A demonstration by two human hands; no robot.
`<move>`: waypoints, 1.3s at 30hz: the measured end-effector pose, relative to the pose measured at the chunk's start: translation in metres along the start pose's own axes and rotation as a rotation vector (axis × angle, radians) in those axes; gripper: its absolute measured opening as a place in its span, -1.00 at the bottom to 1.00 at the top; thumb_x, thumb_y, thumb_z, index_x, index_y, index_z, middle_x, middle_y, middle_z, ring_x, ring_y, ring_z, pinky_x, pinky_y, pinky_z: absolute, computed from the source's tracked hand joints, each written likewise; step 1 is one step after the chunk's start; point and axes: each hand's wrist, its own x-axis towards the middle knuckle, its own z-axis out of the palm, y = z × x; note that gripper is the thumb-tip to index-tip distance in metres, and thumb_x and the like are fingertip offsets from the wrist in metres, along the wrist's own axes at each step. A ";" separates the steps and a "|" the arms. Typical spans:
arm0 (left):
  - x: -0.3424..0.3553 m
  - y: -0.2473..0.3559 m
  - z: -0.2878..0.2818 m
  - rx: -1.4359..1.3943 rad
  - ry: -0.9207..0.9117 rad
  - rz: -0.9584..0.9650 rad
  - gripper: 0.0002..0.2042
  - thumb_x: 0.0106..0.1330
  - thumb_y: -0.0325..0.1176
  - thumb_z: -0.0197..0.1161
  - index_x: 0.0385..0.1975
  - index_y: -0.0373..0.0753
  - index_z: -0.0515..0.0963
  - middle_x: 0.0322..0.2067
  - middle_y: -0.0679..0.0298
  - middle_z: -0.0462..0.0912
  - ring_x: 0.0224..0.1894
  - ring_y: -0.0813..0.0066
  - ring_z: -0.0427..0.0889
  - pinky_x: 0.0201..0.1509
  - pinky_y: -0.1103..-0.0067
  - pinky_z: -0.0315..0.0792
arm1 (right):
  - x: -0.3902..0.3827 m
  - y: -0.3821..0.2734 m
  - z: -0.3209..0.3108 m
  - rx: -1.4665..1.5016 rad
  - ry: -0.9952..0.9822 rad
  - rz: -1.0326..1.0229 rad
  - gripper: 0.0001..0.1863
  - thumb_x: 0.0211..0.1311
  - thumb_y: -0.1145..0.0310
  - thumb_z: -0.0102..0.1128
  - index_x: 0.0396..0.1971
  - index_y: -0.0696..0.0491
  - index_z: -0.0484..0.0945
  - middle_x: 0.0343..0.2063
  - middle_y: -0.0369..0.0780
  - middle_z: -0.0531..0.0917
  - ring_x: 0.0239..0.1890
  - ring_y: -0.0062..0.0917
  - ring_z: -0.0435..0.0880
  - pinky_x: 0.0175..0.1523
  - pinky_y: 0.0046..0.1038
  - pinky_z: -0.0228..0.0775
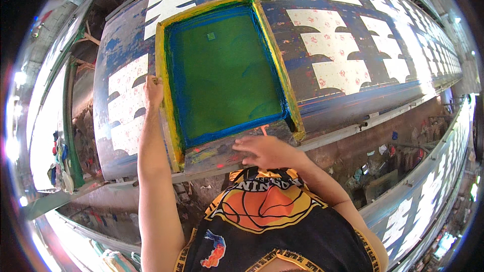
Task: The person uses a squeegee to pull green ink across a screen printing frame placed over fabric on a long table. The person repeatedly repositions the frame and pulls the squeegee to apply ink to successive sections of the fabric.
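Left hand on the yellow-edged screen frame, right hand loose at its near end

The screen frame (227, 80) is over the long printing table (352, 35), directly ahead of the person; its mesh is dark green, its inner border is smeared with blue, and its rails are coated in worn yellow; a small pale square (211, 36) shows on the mesh near the far end; whether the frame lies flat or is slightly raised, I cannot tell.

The left hand (154, 90) is mostly closed, fingers curled at the outer side of the left rail, about midway along it, with that arm stretched forward; the right hand (264, 150) is partly open, fingers loosely spread, between the frame's near end and the person's torso; it shows nothing in its grasp, though I cannot tell whether its fingertips touch anything.

White cut pieces with a faint red pattern lie on the table on both sides of the frame, one column to the left (129, 106) and another to the right (325, 38); a metal rail (348, 132) runs along the near edge; the person wears a black sleeveless shirt (242, 221) with a basketball print.
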 end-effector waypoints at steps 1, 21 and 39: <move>0.001 -0.003 0.002 -0.020 0.008 0.020 -0.70 0.51 -0.16 0.35 0.05 -0.21 0.60 -0.08 -0.05 0.83 0.03 -0.11 0.79 0.12 0.11 0.60 | -0.008 0.011 -0.015 0.042 0.074 0.072 -0.44 0.38 0.22 0.46 0.31 0.11 0.63 0.29 -0.02 0.69 0.34 -0.07 0.66 0.39 -0.15 0.56; 0.006 -0.011 0.004 -0.047 0.008 0.008 -0.73 0.53 -0.20 0.37 0.00 -0.27 0.66 -0.17 0.04 0.82 -0.10 0.14 0.79 0.07 0.26 0.62 | -0.032 0.130 -0.077 -0.182 0.433 0.663 -0.31 0.16 0.33 0.49 0.27 0.32 0.52 0.04 0.12 0.65 0.12 0.08 0.68 0.20 -0.05 0.58; 0.022 0.062 0.025 -0.178 -0.090 0.035 -0.63 0.51 -0.08 0.42 0.07 -0.24 0.68 -0.03 0.14 0.78 0.05 0.24 0.74 0.21 0.31 0.56 | -0.093 0.152 -0.195 -0.233 0.549 0.509 -0.46 0.07 0.29 0.46 0.04 0.29 0.66 -0.14 0.06 0.68 -0.10 0.02 0.75 0.03 -0.04 0.65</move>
